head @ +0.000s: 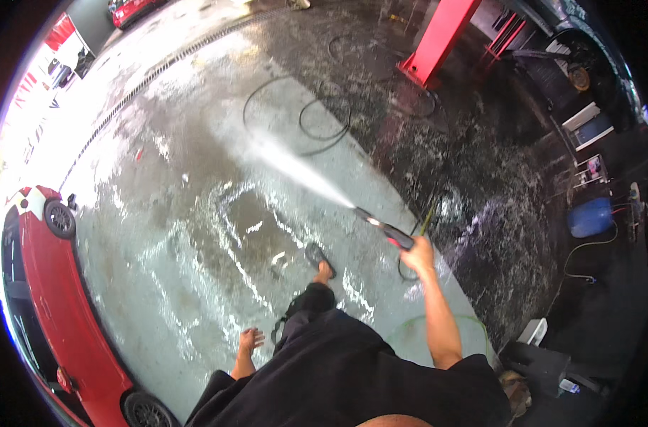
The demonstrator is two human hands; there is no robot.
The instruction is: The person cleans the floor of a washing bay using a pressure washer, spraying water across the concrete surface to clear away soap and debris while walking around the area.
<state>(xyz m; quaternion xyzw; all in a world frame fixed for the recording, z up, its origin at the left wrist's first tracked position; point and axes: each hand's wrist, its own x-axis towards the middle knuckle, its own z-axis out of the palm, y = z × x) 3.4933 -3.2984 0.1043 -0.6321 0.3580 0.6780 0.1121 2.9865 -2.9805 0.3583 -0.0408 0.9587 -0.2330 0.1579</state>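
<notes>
My right hand (420,256) grips the handle of a black pressure washer gun (396,235), held out over the floor. From its nozzle a white fan of water spray (302,173) shoots toward the upper left and strikes the wet concrete floor (196,139). A thin hose hangs in a loop below the gun, partly hidden by my hand. My left hand (252,339) hangs low beside my body, empty, with its fingers apart. One of my feet, in a dark sandal (319,256), stands on the wet floor.
A red car (62,299) stands along the left. A red lift post (438,42) rises at the upper right. Loops of black hose (324,123) lie ahead on the floor. A drain grate (169,64) crosses the far floor. A blue plastic drum (591,218) lies at right.
</notes>
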